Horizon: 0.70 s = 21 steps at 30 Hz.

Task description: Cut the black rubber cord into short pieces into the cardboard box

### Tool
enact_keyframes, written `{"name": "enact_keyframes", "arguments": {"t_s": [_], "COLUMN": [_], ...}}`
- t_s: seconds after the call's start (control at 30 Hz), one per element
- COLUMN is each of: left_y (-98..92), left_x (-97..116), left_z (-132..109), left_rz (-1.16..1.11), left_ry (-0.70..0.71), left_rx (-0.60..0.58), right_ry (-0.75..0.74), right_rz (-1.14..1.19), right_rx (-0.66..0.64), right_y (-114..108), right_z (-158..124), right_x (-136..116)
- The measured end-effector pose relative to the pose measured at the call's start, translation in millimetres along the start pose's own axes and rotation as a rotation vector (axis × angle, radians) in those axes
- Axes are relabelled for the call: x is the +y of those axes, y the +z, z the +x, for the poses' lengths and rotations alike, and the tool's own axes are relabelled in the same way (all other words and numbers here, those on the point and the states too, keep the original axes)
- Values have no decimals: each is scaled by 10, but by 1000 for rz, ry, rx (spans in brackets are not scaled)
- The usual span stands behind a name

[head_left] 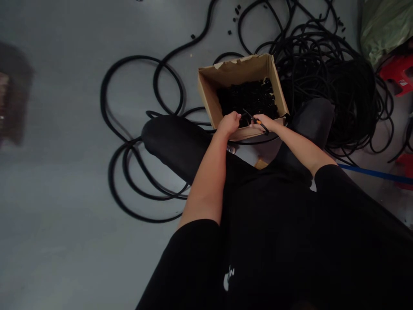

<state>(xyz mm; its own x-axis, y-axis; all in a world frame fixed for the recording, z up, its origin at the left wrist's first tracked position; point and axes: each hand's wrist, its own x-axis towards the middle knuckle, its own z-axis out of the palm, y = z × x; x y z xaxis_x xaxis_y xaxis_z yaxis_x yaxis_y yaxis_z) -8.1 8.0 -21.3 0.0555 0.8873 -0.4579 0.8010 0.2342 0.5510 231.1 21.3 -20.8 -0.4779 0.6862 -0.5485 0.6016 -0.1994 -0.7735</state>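
Grey floor point(64, 241) throughout, with a blurred brown object point(13, 92) at the view's edge, far left of the box. Nearer the box on that side, wide loops of black cord point(102, 99) lying flat, partly under a left knee point(174, 146) in black trousers. Just beyond the box, loose black pieces point(230, 32) scattered on the floor. At the centre, between the knees, an open cardboard box point(234, 71) with a torn upper edge, holding a heap of short cord pieces point(247, 101). At the box's near rim, the left hand point(229, 124) curled closed, its grip hidden, with no telling what it holds. Just beside it, the right hand point(266, 122) clenched around a small cutter point(257, 121) with an orange grip, exact type too small to tell, and a cord length point(266, 131) passing by it. Right of the box, a right knee point(312, 116), then a dense tangled cord pile point(325, 73), a green plastic sack point(383, 30), a red stool point(400, 73) and a blue strip point(371, 172). Cord probably light, soft and rubbery, with little stiffness; best held close to the cutter, not by a floppy free end. Short pieces likely light enough for a fingertip pinch.
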Motion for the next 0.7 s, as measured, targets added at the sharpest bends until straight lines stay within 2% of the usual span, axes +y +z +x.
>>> {"name": "enact_keyframes", "arguments": {"t_s": [0.1,0.23,0.3,0.5,0.6,0.7], "left_y": [-13,-20,-27,-64,-72,-60], "left_x": [29,80,96,83,82,93], "left_z": [-40,-75,-85,-120,-124,-111], "left_rz": [-27,-77,-77,-91,-118,-91], "left_ry": [12,96,93,14,8,21], "left_rx": [33,-48,-72,48,114,112], "right_ry": [-35,-30,-20,13,34,-21], "right_rz": [39,46,10,4,31,30], "right_rx": [-1,1,23,76,13,-50], "right_y": [29,47,21,-22,21,70], "right_z": [6,-31,-50,-71,-51,-7], "right_x": [6,-42,-77,-128,-85,-14]}}
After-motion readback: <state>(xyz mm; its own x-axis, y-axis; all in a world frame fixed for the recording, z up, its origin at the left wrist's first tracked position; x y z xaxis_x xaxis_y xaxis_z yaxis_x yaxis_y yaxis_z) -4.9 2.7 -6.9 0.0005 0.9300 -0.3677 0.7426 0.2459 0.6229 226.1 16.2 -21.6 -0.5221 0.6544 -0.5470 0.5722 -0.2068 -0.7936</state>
